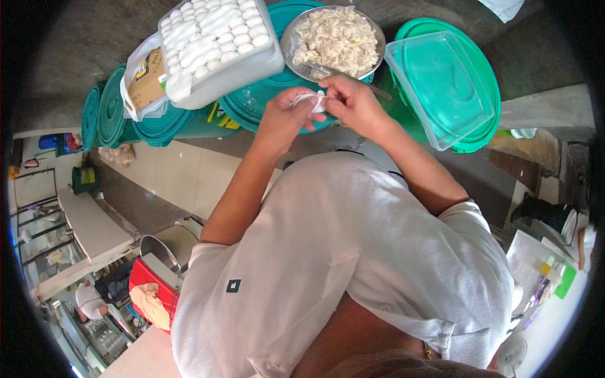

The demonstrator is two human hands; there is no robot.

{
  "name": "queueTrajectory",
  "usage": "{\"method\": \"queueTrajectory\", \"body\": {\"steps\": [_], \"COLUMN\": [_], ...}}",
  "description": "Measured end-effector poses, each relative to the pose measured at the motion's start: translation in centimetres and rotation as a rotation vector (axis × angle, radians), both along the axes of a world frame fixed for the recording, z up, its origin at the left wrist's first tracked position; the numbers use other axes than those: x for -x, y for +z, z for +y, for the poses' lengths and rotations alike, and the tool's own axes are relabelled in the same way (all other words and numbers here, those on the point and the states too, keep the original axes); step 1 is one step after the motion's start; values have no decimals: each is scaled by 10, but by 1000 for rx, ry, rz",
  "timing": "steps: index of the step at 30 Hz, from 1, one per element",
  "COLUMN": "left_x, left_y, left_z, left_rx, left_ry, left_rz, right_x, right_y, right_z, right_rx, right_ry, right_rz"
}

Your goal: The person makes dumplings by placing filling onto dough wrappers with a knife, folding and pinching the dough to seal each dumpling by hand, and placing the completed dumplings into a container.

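Observation:
My left hand (288,116) holds a small white wrapper (317,102) between thumb and fingers, over a green lid. At the wrapper's right edge, my right hand (354,104) has its fingers pinched together on it. Just beyond the hands stands a metal bowl (288,45) of pale, shredded-looking filling (337,41), with a metal utensil (324,70) lying at its near edge. To the left, a clear plastic container (277,60) is filled with rows of white rounded pieces (217,31), some under white sheets.
Green lidded tubs (252,104) line the far side. A clear plastic lid (441,88) rests on a green lid (491,101) at right. A bag with cardboard (145,82) stands left. Another person (91,299) is at lower left, near a red container (148,283).

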State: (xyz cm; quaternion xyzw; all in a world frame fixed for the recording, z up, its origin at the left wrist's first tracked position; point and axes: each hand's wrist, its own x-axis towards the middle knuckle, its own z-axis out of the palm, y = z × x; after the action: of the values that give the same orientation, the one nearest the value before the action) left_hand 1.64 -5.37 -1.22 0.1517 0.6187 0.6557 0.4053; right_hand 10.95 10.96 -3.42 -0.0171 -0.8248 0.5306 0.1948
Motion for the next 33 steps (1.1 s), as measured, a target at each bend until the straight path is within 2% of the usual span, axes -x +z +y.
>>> {"method": "queueTrajectory", "body": {"steps": [2,9,11,15,17,20,24,27,29,30,32,33], "left_x": [2,-1,-2,0,1,1,-3,-2,-1,-1,-1,-1], "left_y": [-1,-3,-3,-2,-1,-3,-3,-7,-7,-6,0,1], "left_z": [0,3,3,1,0,-1,-1,-2,-3,-4,-5,-5], "left_rx": [21,-17,22,53,44,53,38,8,62,62,70,70], "left_ry": [-41,45,15,-32,-40,-50,23,15,-34,-34,-50,-48], "left_rz": [20,26,55,46,52,73,61,86,95,95,110,110], "right_x": [0,-2,-4,-3,-5,-2,-3,-3,-2,-3,-5,-4], "right_y": [-4,-1,5,6,12,4,0,2,-3,0,10,9], "right_z": [0,4,5,5,2,2,2,4,4,2,-4,-4], "right_rx": [126,144,-149,-234,52,-29,59,-10,-241,-240,-2,-3], "right_ry": [12,11,37,35,14,45,34,46,76,76,19,21], "right_rz": [-106,-199,-46,111,-162,-9,-159,-141,51,51,-156,-155]}}
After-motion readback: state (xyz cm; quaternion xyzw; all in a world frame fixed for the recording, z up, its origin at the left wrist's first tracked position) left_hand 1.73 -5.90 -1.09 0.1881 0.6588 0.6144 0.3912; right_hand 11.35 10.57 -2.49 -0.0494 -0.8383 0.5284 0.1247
